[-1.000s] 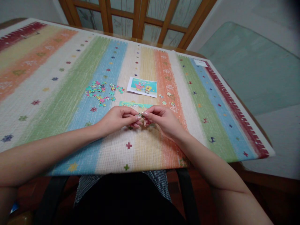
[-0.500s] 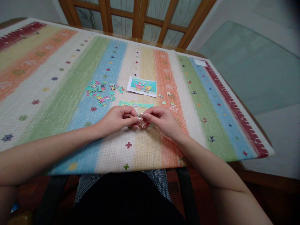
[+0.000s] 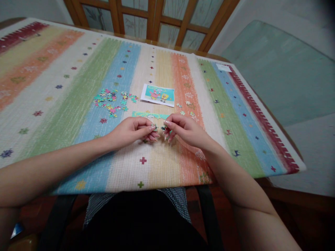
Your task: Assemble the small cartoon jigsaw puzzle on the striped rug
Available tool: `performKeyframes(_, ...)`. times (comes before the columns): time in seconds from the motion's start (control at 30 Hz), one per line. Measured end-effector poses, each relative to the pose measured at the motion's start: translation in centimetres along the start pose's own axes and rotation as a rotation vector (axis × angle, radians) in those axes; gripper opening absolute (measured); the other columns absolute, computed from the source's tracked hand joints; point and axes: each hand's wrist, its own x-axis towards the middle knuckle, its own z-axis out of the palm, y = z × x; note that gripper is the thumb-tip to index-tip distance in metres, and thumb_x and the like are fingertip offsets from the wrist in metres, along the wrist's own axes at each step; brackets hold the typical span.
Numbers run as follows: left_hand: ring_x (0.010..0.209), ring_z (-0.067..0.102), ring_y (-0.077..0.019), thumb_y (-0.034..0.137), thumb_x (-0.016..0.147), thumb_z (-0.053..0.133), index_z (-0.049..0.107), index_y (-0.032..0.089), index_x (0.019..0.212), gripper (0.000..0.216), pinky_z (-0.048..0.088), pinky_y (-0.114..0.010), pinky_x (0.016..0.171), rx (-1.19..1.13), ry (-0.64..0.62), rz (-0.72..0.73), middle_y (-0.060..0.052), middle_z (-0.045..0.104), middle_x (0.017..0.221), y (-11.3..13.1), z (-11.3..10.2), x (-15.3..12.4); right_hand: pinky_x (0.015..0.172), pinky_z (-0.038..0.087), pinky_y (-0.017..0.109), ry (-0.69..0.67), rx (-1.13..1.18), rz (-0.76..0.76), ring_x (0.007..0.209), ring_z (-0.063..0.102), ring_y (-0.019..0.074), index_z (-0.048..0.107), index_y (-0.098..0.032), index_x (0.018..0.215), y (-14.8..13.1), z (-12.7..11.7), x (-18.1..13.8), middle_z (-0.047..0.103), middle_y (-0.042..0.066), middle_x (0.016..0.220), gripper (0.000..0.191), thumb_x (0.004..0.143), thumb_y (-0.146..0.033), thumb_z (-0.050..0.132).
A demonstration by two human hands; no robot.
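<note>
Pinched between the fingertips of my left hand (image 3: 138, 129) is a small jigsaw puzzle piece (image 3: 156, 127), mostly covered by the fingers. My right hand (image 3: 180, 128) is closed on another jigsaw puzzle piece (image 3: 163, 128) with dark marks on it. A narrow gap separates the two hands. Just beyond them lies a joined strip of puzzle (image 3: 150, 115), turquoise with yellow-green lines, its right end partly hidden by my right hand. Farther back, a picture card (image 3: 159, 95) with cartoon figures on turquoise rests flat.
A pile of loose puzzle pieces (image 3: 110, 101) lies to the left of the card. Several more pieces (image 3: 182, 113) lie to its right. A striped tablecloth (image 3: 86, 87) covers the table, with a white slip (image 3: 223, 68) at the far right.
My hands were together at the fingertips and have moved apart, the right one shifting to the right. A piece now shows at the fingertips of each hand.
</note>
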Motion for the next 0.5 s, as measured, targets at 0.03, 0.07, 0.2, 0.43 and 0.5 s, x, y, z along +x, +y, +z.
performKeyframes(0.03, 0.087, 0.08, -0.0189, 0.054, 0.091, 0.078, 0.072, 0.016, 0.096, 0.039, 0.065, -0.031, 0.08, 0.014, -0.01, 0.004, -0.01, 0.083, 0.097, 0.04, 0.03, -0.01, 0.062, 0.06, 0.028, -0.014, -0.039, -0.012, 0.066, 0.068, 0.0147, 0.065, -0.021, 0.085, -0.06, 0.04, -0.05, 0.07, 0.001, 0.075, 0.046, 0.092, -0.065, 0.077)
performKeyframes(0.07, 0.086, 0.08, -0.019, 0.053, 0.092, 0.078, 0.072, 0.016, 0.095, 0.039, 0.064, -0.031, 0.08, 0.031, -0.021, 0.009, -0.01, 0.083, 0.095, 0.07, 0.05, -0.01, 0.062, 0.058, 0.028, -0.031, -0.073, -0.022, 0.066, 0.068, 0.0144, 0.066, -0.021, 0.084, -0.1, 0.09, -0.09, 0.07, 0.0, 0.074, 0.044, 0.093, -0.063, 0.077)
performKeyframes(0.2, 0.084, 0.08, -0.0196, 0.054, 0.093, 0.077, 0.072, 0.016, 0.094, 0.038, 0.065, -0.031, 0.079, 0.072, -0.065, -0.004, -0.009, 0.083, 0.091, 0.13, 0.14, -0.03, 0.065, 0.058, 0.028, -0.1, -0.097, -0.02, 0.066, 0.069, 0.0149, 0.07, -0.02, 0.082, -0.01, 0.18, -0.16, 0.072, 0.002, 0.074, 0.043, 0.094, -0.061, 0.077)
performKeyframes(0.43, 0.086, 0.081, -0.019, 0.053, 0.093, 0.077, 0.072, 0.015, 0.092, 0.038, 0.065, -0.031, 0.082, 0.049, -0.107, -0.008, -0.011, 0.084, 0.097, 0.16, 0.43, -0.2, 0.068, 0.057, 0.028, -0.106, -0.071, 0.009, 0.069, 0.072, 0.0152, 0.071, -0.018, 0.083, 0.03, 0.08, -0.26, 0.075, 0.003, 0.076, 0.044, 0.093, -0.06, 0.078)
performKeyframes(0.5, 0.087, 0.081, -0.0197, 0.052, 0.094, 0.077, 0.073, 0.016, 0.092, 0.037, 0.065, -0.031, 0.083, 0.06, -0.12, -0.007, -0.01, 0.084, 0.095, 0.22, 0.44, -0.23, 0.067, 0.057, 0.028, -0.114, -0.074, 0.012, 0.068, 0.071, 0.0144, 0.071, -0.019, 0.084, -0.08, 0.06, -0.29, 0.075, 0.002, 0.075, 0.043, 0.093, -0.06, 0.079)
